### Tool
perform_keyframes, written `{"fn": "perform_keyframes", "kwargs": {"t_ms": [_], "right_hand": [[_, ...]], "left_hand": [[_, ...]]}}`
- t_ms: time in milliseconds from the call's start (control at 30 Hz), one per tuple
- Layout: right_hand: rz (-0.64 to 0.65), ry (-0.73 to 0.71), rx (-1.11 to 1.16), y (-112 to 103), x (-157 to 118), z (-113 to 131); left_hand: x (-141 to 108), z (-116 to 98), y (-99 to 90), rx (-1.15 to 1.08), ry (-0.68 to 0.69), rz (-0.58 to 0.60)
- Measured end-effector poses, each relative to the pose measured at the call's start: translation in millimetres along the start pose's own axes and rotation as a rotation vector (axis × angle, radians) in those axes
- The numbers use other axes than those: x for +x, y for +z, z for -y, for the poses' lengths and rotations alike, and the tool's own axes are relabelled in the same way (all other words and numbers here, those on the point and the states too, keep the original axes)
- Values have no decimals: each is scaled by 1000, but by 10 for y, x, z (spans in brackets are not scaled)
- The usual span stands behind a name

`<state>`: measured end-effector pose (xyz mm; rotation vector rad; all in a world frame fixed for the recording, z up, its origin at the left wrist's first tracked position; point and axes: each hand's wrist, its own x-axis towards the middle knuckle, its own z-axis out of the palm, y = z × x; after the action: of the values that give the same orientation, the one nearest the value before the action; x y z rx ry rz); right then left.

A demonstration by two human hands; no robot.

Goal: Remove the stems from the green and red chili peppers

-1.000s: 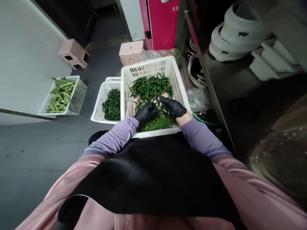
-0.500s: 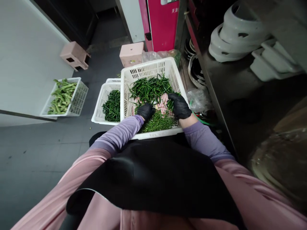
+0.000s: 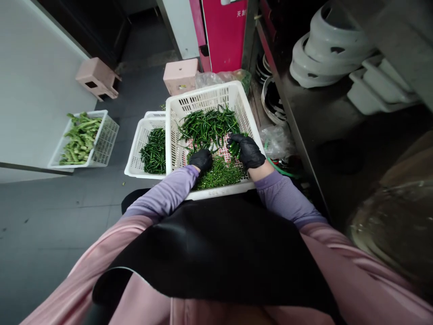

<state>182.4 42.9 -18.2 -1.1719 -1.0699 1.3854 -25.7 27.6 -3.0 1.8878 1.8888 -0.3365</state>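
A white plastic basket (image 3: 172,149) sits against my black apron. In its far half lies a heap of long, dark green chili peppers (image 3: 208,124); a lighter pile of thin green stems (image 3: 221,174) fills the near side. My right hand (image 3: 251,151), in a black glove, is closed around several green chili peppers (image 3: 234,148) over the right of the basket. Also gloved in black, my left hand (image 3: 200,160) is closed at the left edge of the stem pile, its fingertips partly hidden. Red-and-white patterned lining shows between the two piles.
On the left, a second white basket (image 3: 130,166) holds more green chilies. A basket (image 3: 108,135) of thick pale green stalks stands by the wall. Pink stools (image 3: 181,74) are behind. A metal shelf (image 3: 304,122) with white containers runs along the right.
The whole view has shifted slightly, with things appearing a little further left. My right hand keeps hold of the chili peppers, and my left hand stays near the stem pile.
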Motion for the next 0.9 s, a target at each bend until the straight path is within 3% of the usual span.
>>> {"fn": "perform_keyframes", "kwargs": {"t_ms": [100, 167, 267, 367, 433, 600, 733, 900], "right_hand": [[-2, 120, 133, 108, -5, -38], [67, 151, 152, 159, -65, -1], [225, 176, 132, 222, -198, 119], [333, 171, 164, 276, -310, 246], [374, 212, 196, 295, -359, 305], [482, 373, 303, 295, -432, 350], [395, 322, 310, 283, -416, 351], [262, 145, 157, 264, -367, 386]], "left_hand": [[-219, 188, -50, -284, 56, -153], [-334, 251, -71, -574, 149, -211], [-474, 230, -82, -896, 307, -109], [-576, 151, -84, -1014, 382, 57], [-613, 121, -95, -1003, 432, 83], [-586, 157, -177, -775, 520, 0], [-569, 147, -260, -616, 437, -66], [-691, -19, -353, -208, 265, -137]]}}
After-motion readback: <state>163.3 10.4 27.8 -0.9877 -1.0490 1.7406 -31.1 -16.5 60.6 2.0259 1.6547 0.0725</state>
